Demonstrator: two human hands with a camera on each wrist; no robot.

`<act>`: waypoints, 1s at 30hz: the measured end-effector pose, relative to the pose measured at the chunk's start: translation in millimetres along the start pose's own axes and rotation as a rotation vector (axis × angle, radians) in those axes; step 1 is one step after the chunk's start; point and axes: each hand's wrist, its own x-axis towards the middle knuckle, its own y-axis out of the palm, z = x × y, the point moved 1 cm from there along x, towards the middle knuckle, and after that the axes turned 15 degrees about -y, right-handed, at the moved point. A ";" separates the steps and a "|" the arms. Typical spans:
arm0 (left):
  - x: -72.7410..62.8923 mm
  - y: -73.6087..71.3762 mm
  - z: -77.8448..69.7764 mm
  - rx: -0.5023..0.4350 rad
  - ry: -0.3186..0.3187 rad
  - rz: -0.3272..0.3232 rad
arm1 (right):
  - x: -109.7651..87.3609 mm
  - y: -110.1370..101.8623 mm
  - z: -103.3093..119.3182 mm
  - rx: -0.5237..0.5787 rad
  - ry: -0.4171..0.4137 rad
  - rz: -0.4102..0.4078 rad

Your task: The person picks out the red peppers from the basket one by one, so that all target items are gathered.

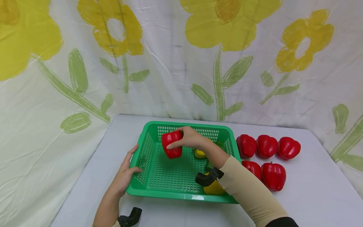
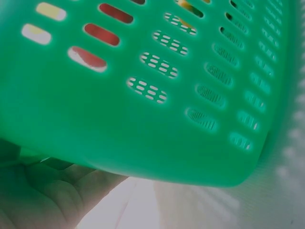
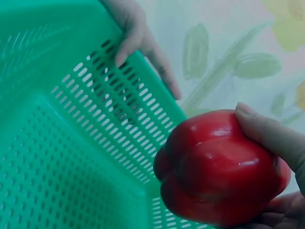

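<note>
A red bell pepper (image 1: pixel 171 144) hangs over the left half of a green plastic basket (image 1: pixel 184 196), gripped by my right hand (image 1: pixel 190 138). The right wrist view shows the thumb across the side of the same pepper (image 3: pixel 224 167) and the fingers beneath it. My left hand (image 1: pixel 126 173) holds the basket's left rim, thumb on the inner side, fingers along the outside. In the left wrist view the basket's slotted wall (image 2: pixel 119 129) fills most of the picture. Yellow peppers (image 1: pixel 213 188) and a green one (image 1: pixel 209 166) lie in the basket's right part, partly hidden by my right arm.
Several red bell peppers (image 1: pixel 273 176) stand in two rows on the white table (image 1: pixel 300 195), right of the basket. A white cloth (image 1: pixel 170 78) with painted yellow flowers hangs behind the table. Black wrist cameras (image 1: pixel 209 177) are strapped to both forearms.
</note>
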 end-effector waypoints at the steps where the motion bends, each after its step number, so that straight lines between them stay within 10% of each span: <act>1: -0.2 -0.2 -0.1 -0.001 -0.001 -0.001 | -1.7 -1.2 0.4 -0.001 -0.004 0.002; 30: -0.1 1.8 -0.3 -0.019 0.004 0.019 | -82.1 -45.9 -6.6 0.043 -0.135 -0.059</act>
